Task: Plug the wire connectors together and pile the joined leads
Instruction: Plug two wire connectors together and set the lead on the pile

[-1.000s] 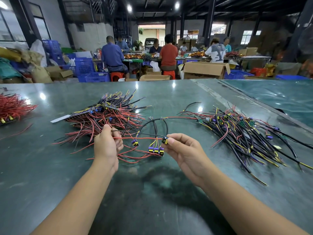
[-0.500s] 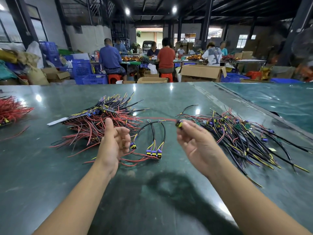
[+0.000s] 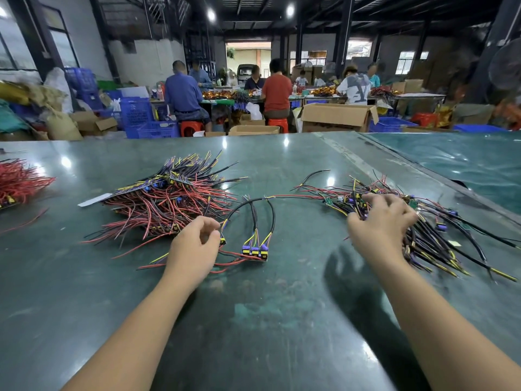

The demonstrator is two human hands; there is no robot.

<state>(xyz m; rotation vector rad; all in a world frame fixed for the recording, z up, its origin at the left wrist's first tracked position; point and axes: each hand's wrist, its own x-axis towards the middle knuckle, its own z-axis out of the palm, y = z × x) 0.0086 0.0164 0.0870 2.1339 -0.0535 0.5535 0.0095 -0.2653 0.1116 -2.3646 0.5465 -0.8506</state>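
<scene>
My left hand (image 3: 194, 249): fingers curled, pinching a black connector (image 3: 222, 240) at the near end of the harness (image 3: 253, 221).
My right hand (image 3: 380, 224): fingers spread, digging into the loose black leads (image 3: 439, 238) on the right; grip unclear.
Harness: between my hands, on the green table (image 3: 253, 320).
Red-wire pile (image 3: 163, 204): far left of my left hand.

**Occlusions / unclear bits**

Right hand (image 3: 382, 221) fingertips are buried in the right wire pile (image 3: 439, 238); can't tell if they grip anything. Left hand (image 3: 194, 246) covers the red leads (image 3: 234, 262) under it; a pinch is unclear. Red bundle (image 3: 19, 183) is cut off at the left edge. Right pile's far tips are motion-blurred. Connector pins are too small to read.
</scene>
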